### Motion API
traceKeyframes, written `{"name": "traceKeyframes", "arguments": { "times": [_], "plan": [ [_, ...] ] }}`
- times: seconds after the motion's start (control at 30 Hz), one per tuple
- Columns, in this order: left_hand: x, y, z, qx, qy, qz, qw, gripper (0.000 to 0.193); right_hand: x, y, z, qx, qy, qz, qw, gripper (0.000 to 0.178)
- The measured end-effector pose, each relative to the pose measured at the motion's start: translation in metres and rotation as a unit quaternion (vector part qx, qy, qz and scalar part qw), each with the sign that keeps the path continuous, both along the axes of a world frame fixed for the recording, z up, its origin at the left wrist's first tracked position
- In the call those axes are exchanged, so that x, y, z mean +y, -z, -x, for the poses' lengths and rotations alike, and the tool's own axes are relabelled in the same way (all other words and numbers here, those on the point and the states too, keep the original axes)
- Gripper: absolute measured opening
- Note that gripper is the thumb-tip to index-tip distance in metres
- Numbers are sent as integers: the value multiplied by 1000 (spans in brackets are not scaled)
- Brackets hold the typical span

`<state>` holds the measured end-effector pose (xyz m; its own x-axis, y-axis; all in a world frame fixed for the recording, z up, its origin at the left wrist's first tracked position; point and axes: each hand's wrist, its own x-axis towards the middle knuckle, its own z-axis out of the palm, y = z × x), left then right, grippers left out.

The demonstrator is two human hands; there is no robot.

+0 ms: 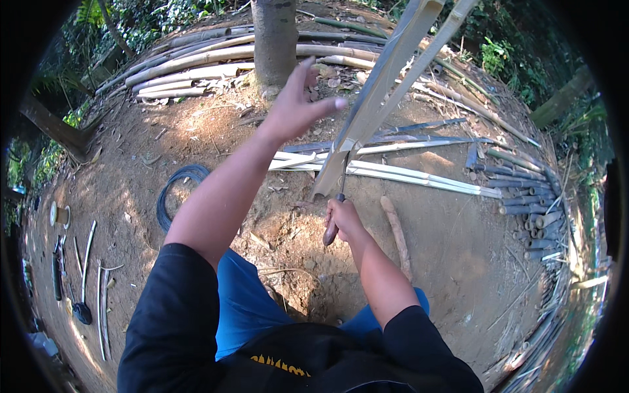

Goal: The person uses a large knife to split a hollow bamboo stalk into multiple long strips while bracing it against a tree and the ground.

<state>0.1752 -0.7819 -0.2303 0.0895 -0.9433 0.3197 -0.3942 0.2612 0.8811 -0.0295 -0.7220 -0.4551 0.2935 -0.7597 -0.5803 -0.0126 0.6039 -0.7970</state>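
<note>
My right hand (345,219) grips the wooden handle of a long knife (331,233). Its dark blade runs up into the split of a bamboo pole (370,98), which slants from the upper right down toward this hand. Above the blade the pole parts into two lengths; its lower end hangs just over the knife handle. Raised to the left of the pole, my left hand (295,108) has its fingers and thumb spread, holding nothing and apart from the bamboo. Pale split bamboo strips (419,178) lie on the ground behind the knife.
A tree trunk (274,42) rises ahead, with long bamboo poles (196,59) stacked around it. Short bamboo pieces (524,196) pile up at right. A stick (396,236) lies beside my right arm. A coil of dark wire (164,204) and tools (57,268) are at left.
</note>
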Motion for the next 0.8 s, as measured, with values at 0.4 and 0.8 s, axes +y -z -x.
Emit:
{"name": "traceKeyframes", "arguments": {
  "times": [0.4, 0.8],
  "plan": [
    [-64, -42, 29, 143, 80, 178, 970, 95, -22, -21, 34, 250, -169, 135, 944, 30],
    [-60, -44, 75, 120, 21, 173, 977, 58, -20, 31, 52, 380, -134, 197, 894, 26]
  ]
}}
